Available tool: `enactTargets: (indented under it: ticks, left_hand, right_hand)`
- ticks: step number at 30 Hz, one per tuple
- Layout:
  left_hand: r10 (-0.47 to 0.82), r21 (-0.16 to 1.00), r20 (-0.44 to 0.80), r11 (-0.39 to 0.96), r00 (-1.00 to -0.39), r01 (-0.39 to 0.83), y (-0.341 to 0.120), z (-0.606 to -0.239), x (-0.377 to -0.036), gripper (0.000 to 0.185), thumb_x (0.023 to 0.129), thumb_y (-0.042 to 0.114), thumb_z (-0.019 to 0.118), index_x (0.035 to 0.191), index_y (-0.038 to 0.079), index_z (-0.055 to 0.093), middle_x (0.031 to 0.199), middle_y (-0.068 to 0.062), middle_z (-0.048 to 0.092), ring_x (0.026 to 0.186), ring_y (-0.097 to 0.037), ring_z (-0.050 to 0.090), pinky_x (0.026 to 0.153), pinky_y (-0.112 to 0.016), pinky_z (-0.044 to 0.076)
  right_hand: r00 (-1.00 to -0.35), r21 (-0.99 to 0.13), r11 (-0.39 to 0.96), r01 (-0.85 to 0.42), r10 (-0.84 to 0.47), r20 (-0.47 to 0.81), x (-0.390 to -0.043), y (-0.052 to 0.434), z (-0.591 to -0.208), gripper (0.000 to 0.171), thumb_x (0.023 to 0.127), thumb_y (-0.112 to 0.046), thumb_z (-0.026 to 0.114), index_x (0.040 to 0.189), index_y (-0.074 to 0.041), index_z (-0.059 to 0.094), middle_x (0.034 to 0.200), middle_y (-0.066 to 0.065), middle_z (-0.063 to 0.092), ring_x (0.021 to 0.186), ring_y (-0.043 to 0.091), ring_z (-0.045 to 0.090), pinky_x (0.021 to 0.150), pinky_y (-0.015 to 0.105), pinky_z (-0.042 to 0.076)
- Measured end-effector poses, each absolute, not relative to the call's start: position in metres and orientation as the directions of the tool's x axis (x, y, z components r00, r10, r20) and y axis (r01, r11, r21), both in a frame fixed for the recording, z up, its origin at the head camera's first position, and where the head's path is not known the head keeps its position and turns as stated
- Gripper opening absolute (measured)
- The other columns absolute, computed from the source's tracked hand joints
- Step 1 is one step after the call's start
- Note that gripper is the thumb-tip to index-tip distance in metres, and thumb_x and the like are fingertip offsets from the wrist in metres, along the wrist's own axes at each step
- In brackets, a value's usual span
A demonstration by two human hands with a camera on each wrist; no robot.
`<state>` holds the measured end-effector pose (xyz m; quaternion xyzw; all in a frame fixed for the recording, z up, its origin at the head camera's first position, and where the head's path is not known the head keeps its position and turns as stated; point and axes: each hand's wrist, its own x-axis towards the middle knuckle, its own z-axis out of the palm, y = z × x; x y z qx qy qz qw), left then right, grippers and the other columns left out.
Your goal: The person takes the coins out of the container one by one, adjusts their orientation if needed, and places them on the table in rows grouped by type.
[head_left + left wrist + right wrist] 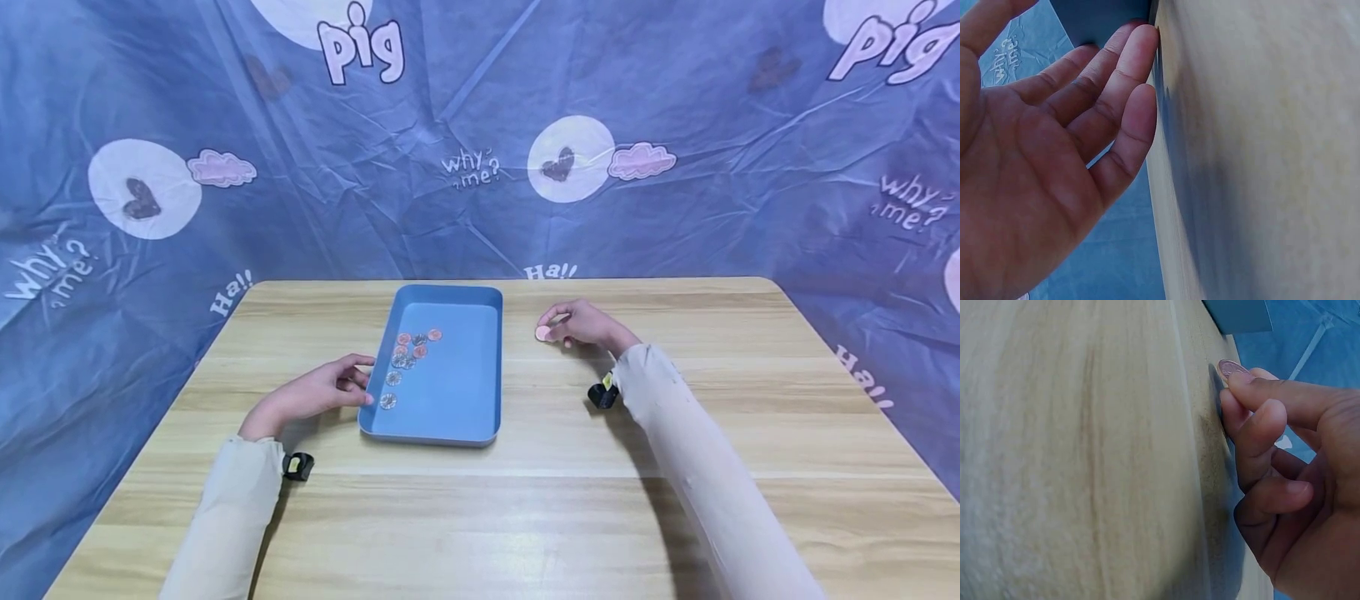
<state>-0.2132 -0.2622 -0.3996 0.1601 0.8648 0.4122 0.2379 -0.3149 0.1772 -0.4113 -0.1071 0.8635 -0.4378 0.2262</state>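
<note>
A blue rectangular tray (457, 392) lies on the wooden table. Several coins, some coppery and some silvery, are spread along its left half, among them a silvery coin (387, 401) near the front left corner. My left hand (330, 390) is at the tray's left side, its fingers loosely extended against the outer wall; in the left wrist view the fingertips meet the tray's dark side (1100, 22). To the right of the tray, my right hand (585, 325) pinches a coppery coin (1232, 367) between thumb and fingers, just above the tabletop.
The wooden table (480, 533) stretches out in front and to both sides. A blue printed cloth (450, 225) hangs behind it and at the sides. Each wrist carries a small black camera, such as the one at the right sleeve (602, 394).
</note>
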Motion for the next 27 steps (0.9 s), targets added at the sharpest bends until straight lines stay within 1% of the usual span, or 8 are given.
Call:
enactTargets:
  ticks: [6, 10, 14, 19, 27]
  left_hand:
    - [0.478, 0.785, -0.277, 0.613, -0.834, 0.091, -0.262, -0.3978, -0.2142, 0.074, 0.089, 0.022, 0.069, 0.145, -0.005, 0.03, 0.118, -0.021, 0.056, 0.102, -0.023, 0.059, 0.091, -0.033, 0.047]
    - [0.48, 0.79, -0.277, 0.607, -0.832, 0.087, -0.2617, -0.3976, -0.2147, 0.074, 0.089, 0.022, 0.069, 0.145, -0.005, 0.029, 0.119, -0.022, 0.056, 0.103, -0.024, 0.059, 0.092, -0.034, 0.047]
    - [0.48, 0.784, -0.283, 0.615, -0.83, 0.088, -0.2615, -0.3975, -0.2139, 0.074, 0.089, 0.024, 0.069, 0.146, -0.005, 0.03, 0.119, -0.022, 0.056, 0.104, -0.024, 0.059, 0.094, -0.037, 0.047]
    - [0.471, 0.777, -0.283, 0.624, -0.836, 0.088, -0.2614, -0.3971, -0.2124, 0.074, 0.089, 0.026, 0.069, 0.146, -0.004, 0.03, 0.119, -0.021, 0.057, 0.104, -0.023, 0.058, 0.093, -0.036, 0.047]
    - [0.479, 0.79, -0.275, 0.607, -0.833, 0.088, -0.2615, -0.3982, -0.2128, 0.074, 0.089, 0.023, 0.069, 0.145, -0.005, 0.03, 0.119, -0.022, 0.057, 0.104, -0.024, 0.058, 0.091, -0.032, 0.046]
  right_hand:
    - [-0.862, -0.782, 0.623, -0.001, -0.397, -0.315, -0.316, 0.1744, -0.4119, 0.03, 0.087, -0.007, 0.066, 0.117, -0.003, 0.063, 0.09, 0.005, 0.063, 0.055, 0.008, 0.052, 0.052, 0.02, 0.04]
    - [-0.852, -0.771, 0.637, 0.003, -0.403, -0.336, -0.3158, 0.1726, -0.4139, 0.026, 0.089, -0.007, 0.064, 0.114, -0.003, 0.063, 0.085, 0.004, 0.059, 0.052, 0.008, 0.052, 0.048, 0.02, 0.038]
    - [-0.846, -0.77, 0.637, 0.03, -0.395, -0.359, -0.314, 0.1708, -0.4154, 0.023, 0.09, -0.01, 0.065, 0.111, -0.002, 0.062, 0.081, 0.002, 0.054, 0.051, 0.008, 0.051, 0.047, 0.02, 0.039]
    - [-0.849, -0.764, 0.645, 0.007, -0.4, -0.346, -0.3141, 0.1704, -0.4167, 0.025, 0.09, -0.015, 0.066, 0.112, -0.003, 0.062, 0.081, 0.001, 0.054, 0.053, 0.009, 0.053, 0.048, 0.02, 0.038]
    - [-0.832, -0.756, 0.655, -0.015, -0.427, -0.353, -0.317, 0.1759, -0.4127, 0.033, 0.09, -0.019, 0.067, 0.117, -0.003, 0.059, 0.084, 0.003, 0.055, 0.06, 0.01, 0.056, 0.051, 0.021, 0.039]
